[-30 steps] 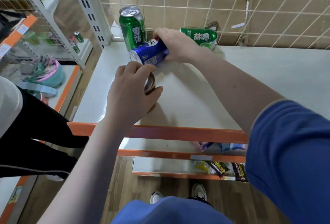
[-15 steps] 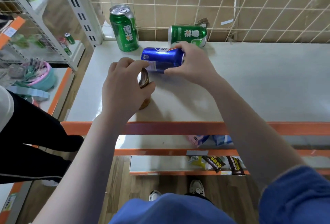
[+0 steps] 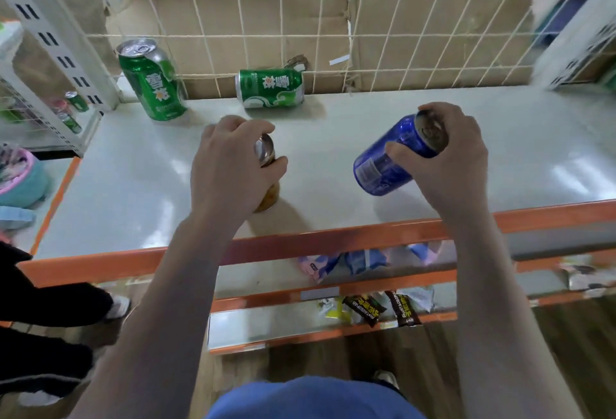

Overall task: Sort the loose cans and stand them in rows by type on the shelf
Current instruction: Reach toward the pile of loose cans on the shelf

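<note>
White shelf (image 3: 133,185) before wire mesh (image 3: 366,35); left fingers (image 3: 246,128) clasp gold can (image 3: 268,191); right fingers (image 3: 400,155) clasp blue can (image 3: 390,158).

Both bare forearms reach forward over the orange front edge of the shelf (image 3: 100,168), well apart. Left hand (image 3: 230,168) curled down over the top of an upright yellowish can (image 3: 266,195), thumb toward the shelf's back, fingers hiding most of it. Right hand (image 3: 446,158), farther right along the same edge, wrapped round the upper end of a tilted blue can (image 3: 390,161), thumb across its near side, fingers over its rim.
</note>
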Tool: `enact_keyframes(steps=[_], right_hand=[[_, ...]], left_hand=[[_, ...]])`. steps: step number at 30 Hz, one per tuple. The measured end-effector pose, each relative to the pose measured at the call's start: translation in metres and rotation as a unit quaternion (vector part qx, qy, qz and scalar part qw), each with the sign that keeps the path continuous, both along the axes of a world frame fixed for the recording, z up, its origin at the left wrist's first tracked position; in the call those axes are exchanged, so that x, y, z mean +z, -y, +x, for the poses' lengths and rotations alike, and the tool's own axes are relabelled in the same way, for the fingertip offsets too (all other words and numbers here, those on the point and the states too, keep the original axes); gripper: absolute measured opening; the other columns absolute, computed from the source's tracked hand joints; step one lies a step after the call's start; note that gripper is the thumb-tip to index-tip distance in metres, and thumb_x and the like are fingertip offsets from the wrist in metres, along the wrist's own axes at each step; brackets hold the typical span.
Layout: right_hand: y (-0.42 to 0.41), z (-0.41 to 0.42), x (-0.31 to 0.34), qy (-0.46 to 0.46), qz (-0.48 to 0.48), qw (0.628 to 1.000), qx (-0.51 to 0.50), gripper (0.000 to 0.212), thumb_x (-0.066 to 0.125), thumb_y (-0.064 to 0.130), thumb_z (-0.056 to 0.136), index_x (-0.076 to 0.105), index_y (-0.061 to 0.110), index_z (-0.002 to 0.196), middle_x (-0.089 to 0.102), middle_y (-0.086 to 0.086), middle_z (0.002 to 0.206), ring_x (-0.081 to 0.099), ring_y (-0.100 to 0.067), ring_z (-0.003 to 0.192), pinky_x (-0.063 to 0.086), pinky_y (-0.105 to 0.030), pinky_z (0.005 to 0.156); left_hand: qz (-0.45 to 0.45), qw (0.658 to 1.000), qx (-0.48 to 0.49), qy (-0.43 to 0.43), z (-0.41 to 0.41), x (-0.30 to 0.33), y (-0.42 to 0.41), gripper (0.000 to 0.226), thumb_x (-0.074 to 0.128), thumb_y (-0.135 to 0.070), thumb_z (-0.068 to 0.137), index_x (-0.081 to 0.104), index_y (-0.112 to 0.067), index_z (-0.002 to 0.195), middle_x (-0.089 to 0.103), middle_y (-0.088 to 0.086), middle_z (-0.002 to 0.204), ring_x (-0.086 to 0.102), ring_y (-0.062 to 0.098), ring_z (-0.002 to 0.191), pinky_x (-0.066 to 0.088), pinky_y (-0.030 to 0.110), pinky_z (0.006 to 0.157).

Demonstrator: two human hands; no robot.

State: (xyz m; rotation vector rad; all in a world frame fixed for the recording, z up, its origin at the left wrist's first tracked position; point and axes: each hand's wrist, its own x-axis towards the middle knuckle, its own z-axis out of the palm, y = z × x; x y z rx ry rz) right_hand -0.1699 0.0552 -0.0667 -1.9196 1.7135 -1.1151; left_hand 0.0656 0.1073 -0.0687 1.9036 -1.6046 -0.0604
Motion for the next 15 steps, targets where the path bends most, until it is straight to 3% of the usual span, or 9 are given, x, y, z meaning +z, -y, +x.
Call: enact_keyframes(steps=[4,8,15], right_hand=[[0.007,-0.083,0.010,-0.005,-0.012,0.999,-0.050,0.051,0.074,0.031,0.073,0.053,0.026,0.119,0.051,-0.003,0.115,0.041,-0.007,0.084,0.029,-0.009,0.064],[0.010,-0.187,0.010,-0.004,-0.007,0.996,-0.085,0.054,0.074,0.028,0.072,0.053,0.027,0.122,0.048,-0.001,0.112,0.044,-0.011,0.087,0.030,-0.019,0.074],[0.010,-0.364,0.015,-0.038,0.006,0.990,-0.133,0.058,0.077,0.032,0.071,0.054,0.027,0.125,0.050,-0.006,0.119,0.040,-0.009,0.091,0.030,-0.019,0.075]], left_hand=[[-0.018,1.000,-0.005,0.011,-0.073,0.010,0.015,0.045,0.075,-0.031,0.074,0.064,-0.019,0.116,0.059,0.008,0.117,0.050,0.031,0.107,0.045,0.042,0.085],[-0.031,0.999,-0.018,0.005,-0.176,0.011,0.032,0.042,0.074,-0.029,0.075,0.064,-0.020,0.115,0.059,0.008,0.116,0.050,0.031,0.108,0.043,0.040,0.083],[-0.013,0.996,-0.086,-0.024,-0.364,0.010,0.062,0.044,0.073,-0.032,0.076,0.063,-0.021,0.117,0.059,0.006,0.112,0.052,0.026,0.105,0.040,0.030,0.083]])
